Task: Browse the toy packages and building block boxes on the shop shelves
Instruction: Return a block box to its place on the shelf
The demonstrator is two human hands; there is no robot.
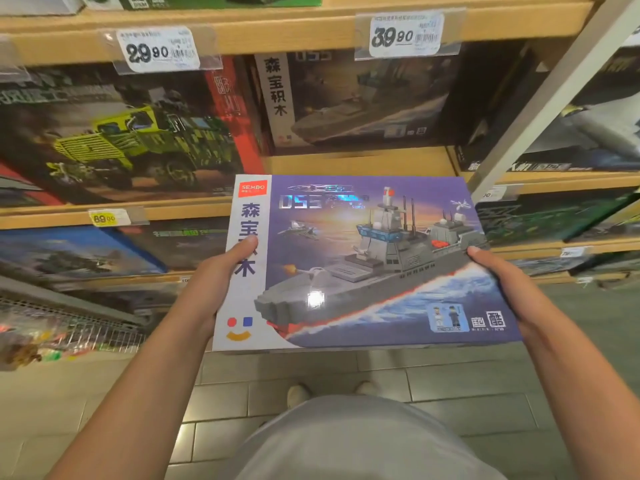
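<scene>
- Head view: nearest the camera, both forearms reach forward over a tiled floor (311, 403), with shoe tips showing below.
- The left hand (214, 282) clamps the left edge of the warship box (363, 271), thumb on the white strip; the right hand (498, 289) grips the right edge.
- The box is held flat and face up in front of the shelves, off the shelf, so this looks like the inspecting step.
- Beyond it, a bare gap on the wooden shelf (346, 161) sits before a matching ship box (363, 98), beside the green truck box (121, 140).
- Next move, I'd judge: slide it back level into that gap, minding the shelf lip, the white upright post (540, 109) on the right, and the 39.90 price tag (407, 34) overhead.
</scene>
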